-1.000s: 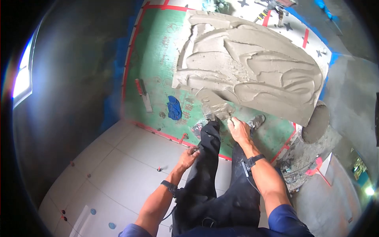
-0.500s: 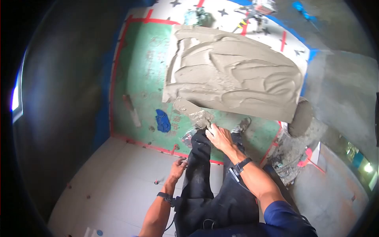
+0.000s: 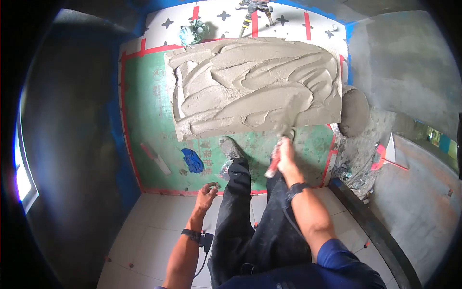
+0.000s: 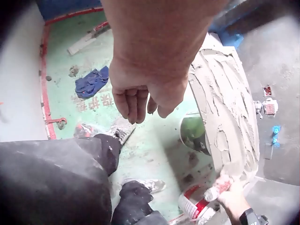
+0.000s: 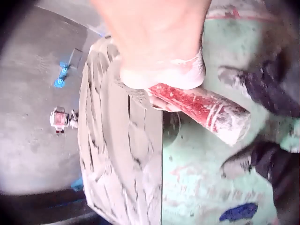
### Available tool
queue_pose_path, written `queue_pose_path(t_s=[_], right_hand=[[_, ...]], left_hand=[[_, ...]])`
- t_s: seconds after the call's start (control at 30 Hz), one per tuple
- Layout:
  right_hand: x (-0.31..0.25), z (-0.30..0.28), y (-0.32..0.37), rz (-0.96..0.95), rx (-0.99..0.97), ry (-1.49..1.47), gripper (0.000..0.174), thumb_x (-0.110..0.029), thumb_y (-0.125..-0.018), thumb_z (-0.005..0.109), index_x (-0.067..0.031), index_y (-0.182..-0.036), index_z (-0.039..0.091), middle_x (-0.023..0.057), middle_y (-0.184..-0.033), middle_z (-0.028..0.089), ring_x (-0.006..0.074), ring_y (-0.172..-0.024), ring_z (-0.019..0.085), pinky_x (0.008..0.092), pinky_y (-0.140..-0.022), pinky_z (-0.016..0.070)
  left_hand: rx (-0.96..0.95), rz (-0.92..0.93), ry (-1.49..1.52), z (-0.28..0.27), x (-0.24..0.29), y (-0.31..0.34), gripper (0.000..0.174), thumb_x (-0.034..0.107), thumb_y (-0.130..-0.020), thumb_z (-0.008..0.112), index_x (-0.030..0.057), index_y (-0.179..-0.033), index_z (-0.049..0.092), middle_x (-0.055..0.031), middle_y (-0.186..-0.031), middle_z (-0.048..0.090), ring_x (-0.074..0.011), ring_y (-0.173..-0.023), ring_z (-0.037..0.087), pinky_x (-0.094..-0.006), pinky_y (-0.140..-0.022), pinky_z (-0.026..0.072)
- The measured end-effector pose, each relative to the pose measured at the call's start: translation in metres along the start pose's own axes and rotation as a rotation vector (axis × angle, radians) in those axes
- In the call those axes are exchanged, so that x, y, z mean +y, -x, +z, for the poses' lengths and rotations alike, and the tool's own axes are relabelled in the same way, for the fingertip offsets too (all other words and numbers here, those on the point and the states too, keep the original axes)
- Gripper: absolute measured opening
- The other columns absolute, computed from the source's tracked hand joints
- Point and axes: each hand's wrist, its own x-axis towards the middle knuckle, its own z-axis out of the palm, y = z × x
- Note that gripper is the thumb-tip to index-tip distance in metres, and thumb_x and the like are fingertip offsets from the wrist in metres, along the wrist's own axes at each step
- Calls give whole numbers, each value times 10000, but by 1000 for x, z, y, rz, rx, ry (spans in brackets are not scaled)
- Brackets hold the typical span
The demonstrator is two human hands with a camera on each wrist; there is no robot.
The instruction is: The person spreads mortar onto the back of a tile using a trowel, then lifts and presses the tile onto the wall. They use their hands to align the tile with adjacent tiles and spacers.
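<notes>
In the head view my right hand grips the red handle of a trowel. Its blade is blurred and overlaps the front of a large slab thickly coated with grey mortar. The mortar-smeared butt of the red handle sticks out behind the hand in the right wrist view. My left hand hangs beside the left leg with loosely curled fingers and nothing in it. Its fingers point down over the green floor sheet in the left wrist view.
A red-handled flat tool and a crumpled blue cloth lie on the green sheet. Under the slab stands a bucket. A round mortar-filled container stands right of it. Behind are a greenish bundle and a tool.
The mortar-laden trowel has swung from in front of the slab, pointing left, to pointing forward over its front edge. The head view has turned, shifting the slab left. My left hand stays low and empty.
</notes>
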Motion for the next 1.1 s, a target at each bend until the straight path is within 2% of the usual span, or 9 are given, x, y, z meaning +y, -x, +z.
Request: queue_pose_path(t_s=[0.13, 0.23, 0.43, 0.6, 0.7, 0.8, 0.93, 1.0, 1.1], right_hand=[[66, 30, 32, 97, -381, 388, 315, -346, -930, 514, -80, -776, 583, 72, -617, 604, 228, -483, 588, 384, -459, 490], [54, 58, 28, -798, -272, 1263, 441, -410, -949, 514, 11, -974, 641, 271, -865, 692, 450, -810, 685, 534, -726, 547], [-87, 46, -16, -696, 57, 1585, 412, -409, -960, 472, -36, -1035, 629, 274, -908, 691, 460, -856, 676, 576, -781, 518], [-96, -60, -100, -792, 405, 1079, 387, -402, -951, 487, -50, -900, 637, 203, -796, 696, 378, -745, 689, 499, -685, 543], [-79, -15, -45, -93, 78, -63, 339, -397, -953, 527, -196, -689, 456, -37, -534, 446, 92, -391, 400, 294, -358, 356], [-36, 38, 5, 94, -115, -195, 296, -373, -923, 527, -197, -693, 472, -17, -550, 480, 120, -395, 418, 291, -371, 356], [29, 57, 30, -49, -477, 588, 276, -284, -931, 485, -66, -789, 575, 105, -647, 623, 247, -496, 597, 396, -449, 473], [21, 51, 30, -901, -340, 1345, 357, -347, -944, 486, -20, -983, 624, 212, -792, 702, 393, -700, 688, 524, -647, 540], [-43, 22, 34, -558, -234, 1627, 399, -427, -943, 483, -91, -1099, 631, 245, -909, 698, 433, -860, 685, 547, -776, 528]], left_hand=[[-17, -30, 16, 7, -22, -1, 432, 281, -978, 598, 10, -1315, 589, -132, -1009, 702, -178, -874, 667, -315, -773, 547], [-29, -11, -23, 7, -24, -1, 464, 297, -968, 594, -13, -1313, 575, -185, -1032, 700, -214, -921, 692, -335, -790, 560], [-41, -35, -68, 1, -4, -3, 479, 330, -968, 596, -11, -1304, 582, -155, -1052, 698, -197, -912, 685, -319, -803, 553], [-33, -32, -15, -4, 20, 2, 456, 284, -960, 607, -28, -1291, 584, -132, -1063, 698, -190, -916, 678, -307, -808, 549], [-29, -3, -62, -9, 26, -4, 434, 230, -963, 583, -17, -1320, 563, -145, -1016, 708, -185, -879, 672, -320, -792, 539], [-37, 2, -35, -10, 13, -7, 435, 230, -956, 590, -14, -1314, 569, -141, -998, 706, -181, -864, 668, -315, -781, 537], [-50, -51, -91, -18, 14, -6, 437, 225, -950, 595, -11, -1316, 569, -139, -991, 703, -181, -858, 669, -310, -774, 537], [-26, -76, -67, -17, 15, -1, 432, 220, -949, 595, -12, -1312, 572, -142, -986, 702, -186, -854, 673, -310, -778, 542], [-44, -50, -92, -25, 11, -12, 422, 222, -952, 588, -9, -1306, 578, -140, -983, 702, -195, -859, 679, -316, -788, 547]])
